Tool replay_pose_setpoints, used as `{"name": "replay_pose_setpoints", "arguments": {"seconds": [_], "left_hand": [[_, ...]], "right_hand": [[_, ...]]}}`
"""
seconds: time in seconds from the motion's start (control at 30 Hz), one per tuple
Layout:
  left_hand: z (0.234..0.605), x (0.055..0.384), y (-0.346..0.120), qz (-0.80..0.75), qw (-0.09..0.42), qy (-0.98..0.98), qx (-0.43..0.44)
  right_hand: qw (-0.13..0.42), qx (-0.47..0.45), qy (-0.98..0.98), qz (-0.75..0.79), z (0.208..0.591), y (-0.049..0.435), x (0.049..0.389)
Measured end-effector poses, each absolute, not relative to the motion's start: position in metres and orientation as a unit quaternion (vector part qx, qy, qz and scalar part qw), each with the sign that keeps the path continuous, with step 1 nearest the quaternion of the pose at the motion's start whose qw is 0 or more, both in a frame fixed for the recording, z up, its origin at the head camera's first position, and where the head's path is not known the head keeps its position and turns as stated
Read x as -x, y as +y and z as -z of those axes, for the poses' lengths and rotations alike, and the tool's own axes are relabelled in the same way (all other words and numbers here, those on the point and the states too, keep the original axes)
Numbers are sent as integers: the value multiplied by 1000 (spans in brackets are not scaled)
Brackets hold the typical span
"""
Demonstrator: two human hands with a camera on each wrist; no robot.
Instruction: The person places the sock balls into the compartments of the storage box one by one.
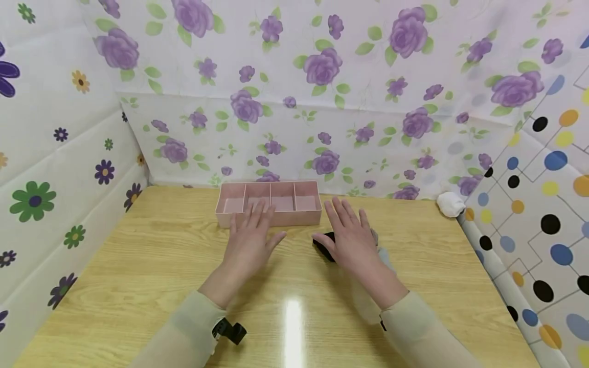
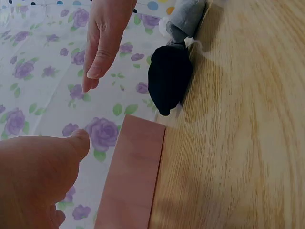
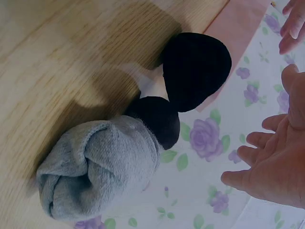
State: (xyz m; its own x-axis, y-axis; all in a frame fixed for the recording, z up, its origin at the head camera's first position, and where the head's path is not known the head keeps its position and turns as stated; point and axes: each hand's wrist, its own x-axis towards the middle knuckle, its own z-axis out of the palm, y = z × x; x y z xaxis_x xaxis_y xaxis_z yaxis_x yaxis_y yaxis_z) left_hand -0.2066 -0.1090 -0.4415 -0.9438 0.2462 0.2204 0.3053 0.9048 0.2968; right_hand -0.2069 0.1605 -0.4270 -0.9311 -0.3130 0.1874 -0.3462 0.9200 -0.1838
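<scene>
My left hand (image 1: 248, 240) is held over the table with spread fingers, its fingertips overlapping the front of a pink box (image 1: 294, 219) with several compartments in a row. No contents show in the compartments. My right hand (image 1: 352, 237), fingers straight and palm down, hovers above a group of rolled-up socks and holds nothing. A black rolled sock (image 3: 195, 67) sits closest to the box. Beside it lie a smaller dark bundle (image 3: 157, 121) and a grey knit rolled sock (image 3: 100, 167). In the head view the right hand hides much of this group.
A white crumpled bundle (image 1: 451, 204) lies at the table's back right corner. Flowered cloth (image 1: 285, 128) hangs behind the wooden table (image 1: 152, 266), with patterned cloth on the left and dotted cloth (image 1: 547, 225) on the right.
</scene>
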Motion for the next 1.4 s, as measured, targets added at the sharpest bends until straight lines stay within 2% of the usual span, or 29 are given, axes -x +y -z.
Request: {"name": "replay_pose_setpoints", "arguments": {"seconds": [0.93,1.4], "left_hand": [[447,232,-146,186,125,-969,100],[445,244,-164,214,89,-971,62]], "right_hand": [[52,-153,-981,-110,448,145,234],[41,-142,-980,-134,449,137,241]]}}
